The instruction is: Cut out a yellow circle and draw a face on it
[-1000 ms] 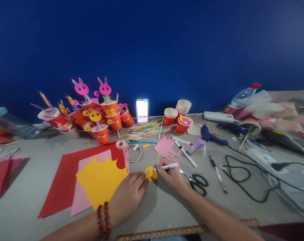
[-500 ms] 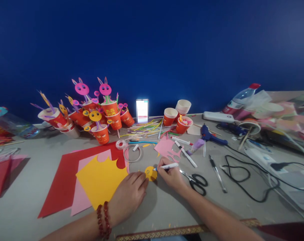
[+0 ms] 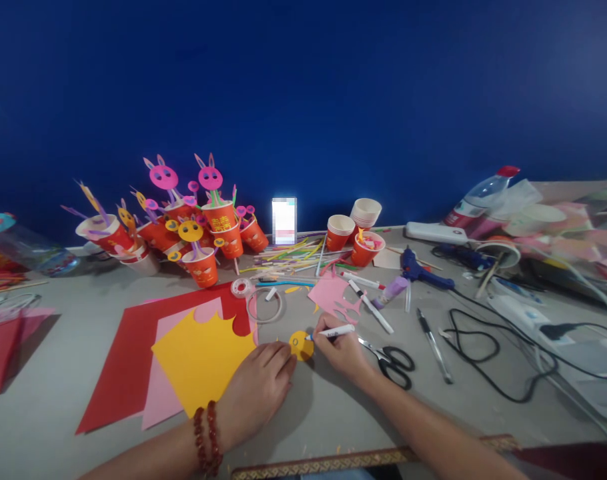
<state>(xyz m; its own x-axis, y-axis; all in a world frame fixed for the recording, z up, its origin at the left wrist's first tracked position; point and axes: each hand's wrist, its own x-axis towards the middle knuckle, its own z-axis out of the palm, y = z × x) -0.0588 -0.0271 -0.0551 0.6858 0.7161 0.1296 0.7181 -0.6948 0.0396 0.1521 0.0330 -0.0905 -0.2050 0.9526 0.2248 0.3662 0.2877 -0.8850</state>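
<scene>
A small yellow paper disc (image 3: 302, 349) lies on the grey table, with a ring drawn on its face. My left hand (image 3: 258, 380) holds down the disc's left edge with its fingers drawn together. Pinched in my right hand (image 3: 342, 350) is a white marker (image 3: 339, 331), its blue tip at the disc's upper right. Left of the disc lies a yellow paper sheet (image 3: 201, 353) with scalloped cutouts, over pink paper (image 3: 158, 380) and red paper (image 3: 118, 373). Black-handled scissors (image 3: 398, 363) rest just right of my right hand.
Decorated red paper cups (image 3: 203, 270) stand at the back left. Coloured sticks (image 3: 288, 260) lie before the phone (image 3: 284, 222). A roll of tape (image 3: 263, 307), pink paper scraps (image 3: 331, 295), another marker (image 3: 373, 310), a pen (image 3: 435, 347) and a blue glue gun (image 3: 423, 272) surround the work area.
The marker in my right hand has shifted very slightly at its rear end. My left hand and the disc stay where they were.
</scene>
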